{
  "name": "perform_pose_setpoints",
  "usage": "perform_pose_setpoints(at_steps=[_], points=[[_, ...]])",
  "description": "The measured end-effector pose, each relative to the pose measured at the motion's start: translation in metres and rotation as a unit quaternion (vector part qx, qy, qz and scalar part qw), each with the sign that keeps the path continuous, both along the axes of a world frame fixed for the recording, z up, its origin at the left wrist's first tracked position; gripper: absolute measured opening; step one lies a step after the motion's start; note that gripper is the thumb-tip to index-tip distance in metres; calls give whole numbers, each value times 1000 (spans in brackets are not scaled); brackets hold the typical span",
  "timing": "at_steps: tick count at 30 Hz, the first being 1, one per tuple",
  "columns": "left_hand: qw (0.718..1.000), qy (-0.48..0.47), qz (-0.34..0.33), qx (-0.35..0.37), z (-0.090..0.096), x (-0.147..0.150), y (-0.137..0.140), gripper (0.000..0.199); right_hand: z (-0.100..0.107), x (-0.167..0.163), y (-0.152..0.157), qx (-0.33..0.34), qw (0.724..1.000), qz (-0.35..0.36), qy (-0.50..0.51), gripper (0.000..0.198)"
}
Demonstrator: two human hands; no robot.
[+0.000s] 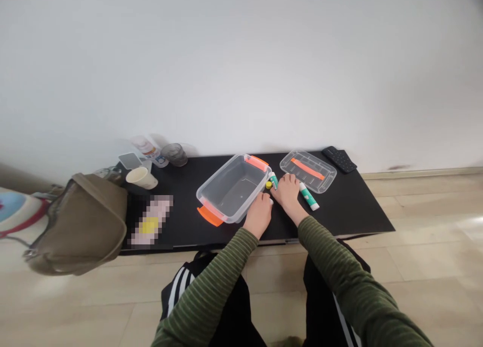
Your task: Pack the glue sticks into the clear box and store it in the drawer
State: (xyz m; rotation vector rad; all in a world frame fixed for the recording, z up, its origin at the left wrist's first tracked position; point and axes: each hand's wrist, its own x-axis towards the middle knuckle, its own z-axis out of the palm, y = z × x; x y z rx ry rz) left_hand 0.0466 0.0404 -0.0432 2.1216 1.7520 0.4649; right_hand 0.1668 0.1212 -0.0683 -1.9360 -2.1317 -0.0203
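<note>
A green-and-white glue stick (273, 180) shows between the thumb and fingers of my right hand (287, 190), which is closed around it low over the table. Just beside it lies a small yellow round piece (268, 185). My left hand (259, 213) is closed at the near right corner of a clear plastic box (226, 188) with orange clips. A small white end pokes out of its fingers; the rest is hidden. A second green-and-white glue stick (309, 196) rests on the table right of my right hand. Behind it lies the clear lid (320, 172) with an orange handle.
The black table (350, 211) stands against a white wall. A dark keypad-like object (339, 159) lies at its far right. On the left are a paper cup (141, 178), a dark glass (174, 155), a white bottle (149, 150), a blurred packet (151, 221) and a brown bag (81, 226).
</note>
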Motion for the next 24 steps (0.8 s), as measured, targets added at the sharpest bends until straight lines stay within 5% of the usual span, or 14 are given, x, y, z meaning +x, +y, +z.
perform_pose_setpoints(at_steps=[7, 9, 13, 17, 20, 24], points=[[972, -221, 69, -30, -6, -1, 11, 15, 20, 21, 1, 16, 991, -49, 121, 33], [930, -339, 106, -93, -6, 4, 14, 10, 30, 34, -1, 5, 982, -49, 182, 30], [774, -568, 172, -218, -1, 13, 15, 7, 44, 59, -17, -39, 950, -28, 307, 30], [658, -680, 197, -256, 4, 16, 13, 16, 45, 68, -41, -154, 865, -13, 477, 26], [612, -714, 209, -268, 6, 15, 12, 20, 43, 71, -57, -213, 824, 43, 523, 27], [601, -726, 195, -272, 7, 15, 9, 23, 44, 80, -71, -193, 854, 121, 467, 25]])
